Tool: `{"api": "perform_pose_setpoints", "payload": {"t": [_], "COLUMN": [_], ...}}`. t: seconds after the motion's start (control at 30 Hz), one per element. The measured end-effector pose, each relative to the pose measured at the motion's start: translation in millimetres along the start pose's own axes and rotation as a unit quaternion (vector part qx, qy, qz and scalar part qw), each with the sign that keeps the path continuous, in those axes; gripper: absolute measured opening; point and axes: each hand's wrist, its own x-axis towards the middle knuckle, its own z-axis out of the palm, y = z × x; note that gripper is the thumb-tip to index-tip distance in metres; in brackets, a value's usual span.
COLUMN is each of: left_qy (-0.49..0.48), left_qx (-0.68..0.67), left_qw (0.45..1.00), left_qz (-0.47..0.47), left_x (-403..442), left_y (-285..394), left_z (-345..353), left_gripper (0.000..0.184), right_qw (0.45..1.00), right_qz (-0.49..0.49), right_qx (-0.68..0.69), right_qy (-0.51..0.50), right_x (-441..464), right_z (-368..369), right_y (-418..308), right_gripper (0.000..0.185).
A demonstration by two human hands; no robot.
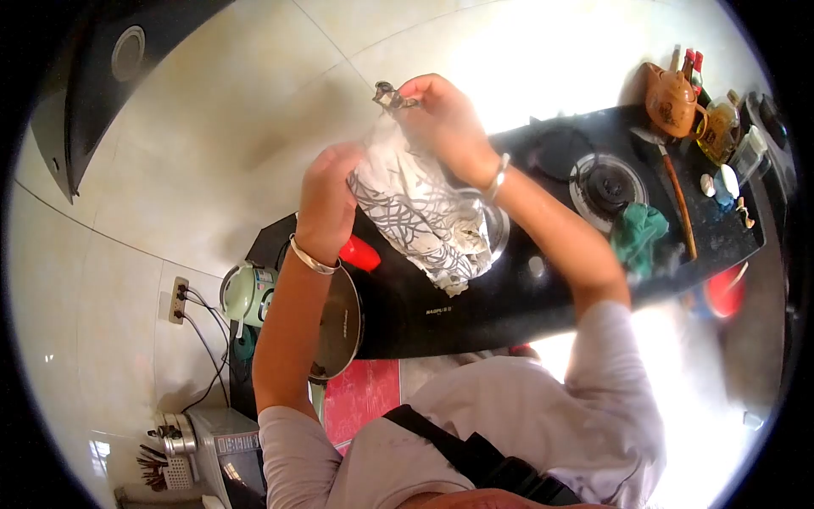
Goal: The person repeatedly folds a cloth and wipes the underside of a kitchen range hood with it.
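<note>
A white cloth with a grey branching pattern (415,208) hangs over the black gas stove (475,318), spread from its bunched, dark-edged top corner. My right hand (443,127) pinches the cloth near that top corner, fingers closed. On the cloth's left edge is my left hand (331,191), slightly blurred, with its fingers curled against the fabric. The cloth's lower end covers part of a burner. Below my left hand, a red object (360,253) lies partly hidden behind my wrist.
A green rag (639,237) lies beside the right burner (608,187). A brown teapot (674,102), bottles and a long-handled tool (678,199) stand or lie at the right. A pan (341,327) and a pale green appliance (248,291) sit at the left. A range hood (97,93) is upper left.
</note>
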Motion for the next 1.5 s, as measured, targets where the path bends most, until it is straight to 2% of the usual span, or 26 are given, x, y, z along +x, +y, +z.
{"api": "perform_pose_setpoints", "payload": {"t": [0.1,0.2,0.23,0.27,0.3,0.33,0.4,0.53,0.57,0.63,0.67,0.7,0.83,0.9,0.93,0.97,1.07,1.17,1.27,1.37,1.47,1.5], "left_qy": [-0.065,0.024,0.007,-0.010,-0.025,-0.019,-0.005,-0.057,-0.054,-0.084,-0.088,0.012,0.035,0.032,0.031,0.024,0.037,0.028,0.056,0.044,0.041,0.050], "left_qx": [0.045,-0.064,0.173,0.398,0.592,0.581,0.567,0.483,0.508,0.404,0.197,-0.084,-0.031,-0.004,0.008,0.016,0.010,0.025,0.026,0.064,0.083,0.105], "left_qw": [0.991,0.998,0.970,0.863,0.684,0.673,0.632,0.749,0.688,0.810,0.956,0.996,0.999,0.998,0.998,0.997,0.992,0.986,0.985,0.987,0.990,0.988], "left_qz": [0.109,0.014,0.169,0.311,0.425,0.457,0.528,0.451,0.515,0.417,0.200,0.012,0.027,0.048,0.058,0.073,0.123,0.163,0.160,0.139,0.109,0.099], "left_x": [2.1,-2.9,-2.7,-2.0,-0.3,-0.2,1.1,3.4,12.7,0.3,3.3,6.1,13.2,14.5,15.1,14.1,8.0,4.2,3.3,6.5,7.2,6.1], "left_y": [-5.6,5.8,5.3,3.1,1.0,-2.2,-5.7,-6.1,-17.4,-12.3,-16.1,-20.0,-32.6,-35.4,-34.9,-33.4,-26.4,-22.0,-18.3,-17.3,-14.1,-11.8], "left_z": [-2.4,7.6,3.9,-5.1,-12.4,-15.0,-15.6,-10.0,-22.3,-8.3,-1.5,5.3,-2.9,-4.6,-4.6,-3.2,5.2,10.6,14.6,9.9,9.5,8.4], "left_gripper": [0.023,0.023,0.026,0.029,0.033,0.036,0.043,0.048,0.044,0.031,0.025,0.020,0.016,0.016,0.016,0.016,0.015,0.015,0.015,0.021,0.023,0.022], "right_qw": [0.999,0.995,0.994,0.985,0.973,0.958,0.894,0.821,0.800,0.810,0.813,0.824,0.878,0.964,0.984,0.983,0.961,0.988,0.987,0.985,0.976,0.979], "right_qz": [-0.026,-0.048,-0.059,-0.091,-0.124,-0.161,-0.296,-0.374,-0.386,-0.370,-0.363,-0.353,-0.314,-0.110,-0.004,-0.001,-0.147,-0.099,0.036,-0.008,-0.103,-0.094], "right_qx": [-0.037,-0.080,-0.094,-0.144,-0.191,-0.235,-0.335,-0.426,-0.451,-0.444,-0.442,-0.431,-0.353,-0.236,-0.172,-0.180,-0.233,-0.113,-0.135,-0.161,-0.189,-0.183], "right_qy": [0.011,0.020,0.023,0.029,0.034,0.039,-0.005,-0.068,-0.088,-0.100,-0.105,-0.101,-0.072,-0.057,-0.051,-0.041,-0.023,-0.033,-0.081,-0.065,-0.007,-0.006], "right_x": [1.3,0.0,-0.5,-2.5,-5.6,-6.5,-5.9,-5.2,-6.4,-11.1,-13.2,-15.5,-24.1,-26.6,-25.9,-22.9,-17.8,-17.7,-16.1,-5.7,-1.2,-0.7], "right_z": [-2.8,-5.5,-5.9,-5.4,-5.5,-4.3,-5.8,0.7,0.4,1.9,2.6,3.2,1.1,-2.2,-3.3,-3.9,0.7,7.2,9.0,13.7,18.7,20.4], "right_y": [8.8,15.0,15.4,14.9,12.9,9.8,6.4,10.1,13.3,19.2,21.6,20.3,22.0,10.9,7.0,10.2,34.5,53.9,31.5,38.7,41.9,39.4], "right_gripper": [0.017,0.017,0.016,0.016,0.016,0.015,0.016,0.016,0.016,0.017,0.017,0.017,0.013,0.012,0.012,0.018,0.023,0.023,0.021,0.022,0.023,0.023]}}
